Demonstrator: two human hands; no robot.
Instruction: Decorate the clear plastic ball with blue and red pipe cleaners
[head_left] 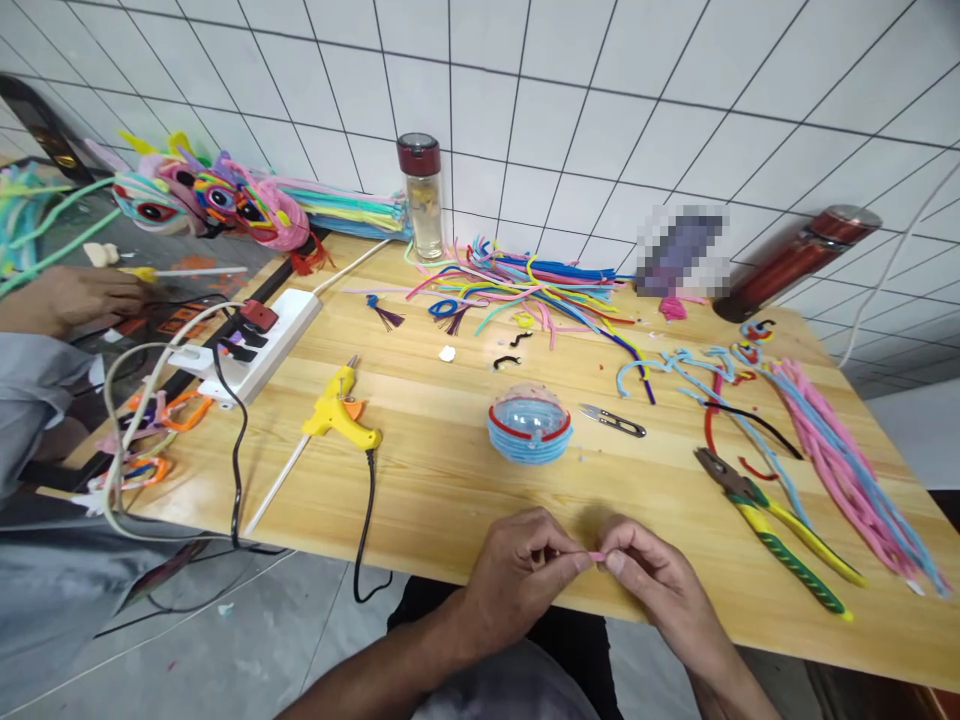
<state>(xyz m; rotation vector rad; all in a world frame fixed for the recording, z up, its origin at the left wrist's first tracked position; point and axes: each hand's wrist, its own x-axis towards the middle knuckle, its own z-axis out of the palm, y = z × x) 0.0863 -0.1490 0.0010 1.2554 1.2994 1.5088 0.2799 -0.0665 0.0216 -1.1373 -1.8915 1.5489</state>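
Near the table's front edge, my left hand [525, 560] and my right hand [651, 572] pinch a short pink pipe cleaner [597, 556] between thumbs and fingers; only a small stretch of it shows. Just beyond them sits a clear dome [532, 418] with light-blue pipe cleaner coiled round its lower part and a red band above. Thread snips [613, 420] lie to its right. Pliers [772, 525] with yellow-green handles rest right of my right hand. A yellow glue gun [337, 412] with a white glue stick lies to the left.
Loose pipe cleaners [532, 290] spread along the back, near a glass bottle [424, 200]. A red thermos [799, 262] leans at the back right, above pink and blue bundles [847, 460]. A power strip [266, 345] with cords stands left, beside a co-worker's hand [90, 298].
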